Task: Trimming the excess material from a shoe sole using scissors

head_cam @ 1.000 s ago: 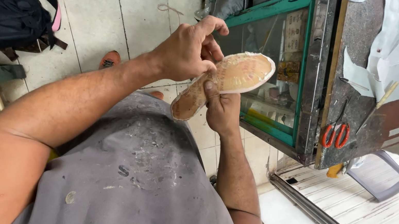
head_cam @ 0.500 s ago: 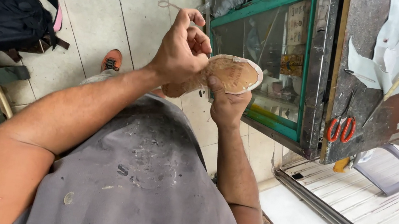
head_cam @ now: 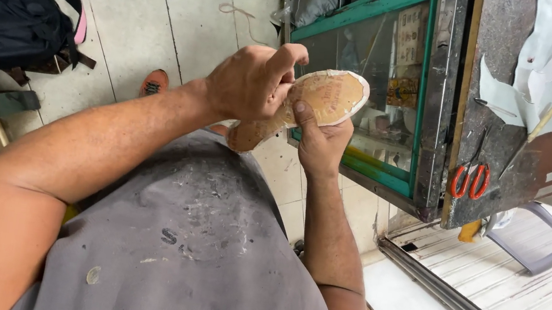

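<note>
Tiled floor [head_cam: 129, 19] below, black backpack [head_cam: 9, 2] at left, green-framed glass cabinet [head_cam: 387, 84] ahead, red-handled scissors [head_cam: 468, 180] on bench [head_cam: 502, 136] at right. Tan shoe insole [head_cam: 323, 100] held up before cabinet, gripped from beneath by right hand [head_cam: 321, 143], left hand [head_cam: 253, 87] closed over its near edge.

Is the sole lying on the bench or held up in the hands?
Held up: both hands grip the sole above the floor.
</note>
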